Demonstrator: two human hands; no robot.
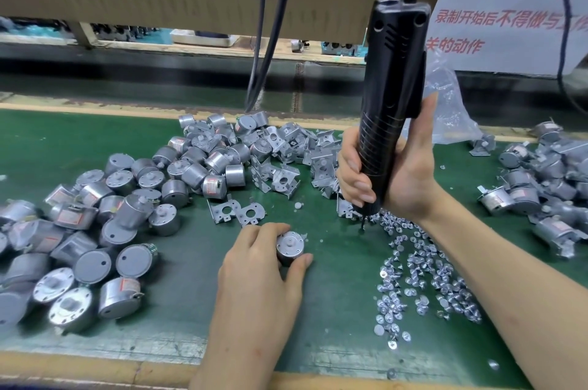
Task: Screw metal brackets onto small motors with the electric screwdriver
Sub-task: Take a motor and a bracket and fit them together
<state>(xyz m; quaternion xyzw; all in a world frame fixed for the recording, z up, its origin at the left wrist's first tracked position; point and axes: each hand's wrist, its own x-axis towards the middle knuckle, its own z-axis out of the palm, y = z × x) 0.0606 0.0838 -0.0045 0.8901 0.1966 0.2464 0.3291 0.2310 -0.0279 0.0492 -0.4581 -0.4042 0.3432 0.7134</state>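
Note:
My left hand [261, 265] grips a small round silver motor [290, 246] that stands shaft-up on the green mat. My right hand [385, 173] holds the black electric screwdriver [393, 97] upright; it hangs from a cord above. Its bit tip [362, 225] points down at the near edge of the scattered screws [420, 275]. A heap of loose metal brackets [286, 160] lies behind the left hand, with two flat brackets [237, 211] just beyond its fingers.
A large pile of bare motors [95, 218] covers the left of the mat. Motors with brackets fitted [547, 179] are heaped at the right. A clear plastic bag [451, 109] sits behind the screwdriver. Black cables [264, 39] hang at the back.

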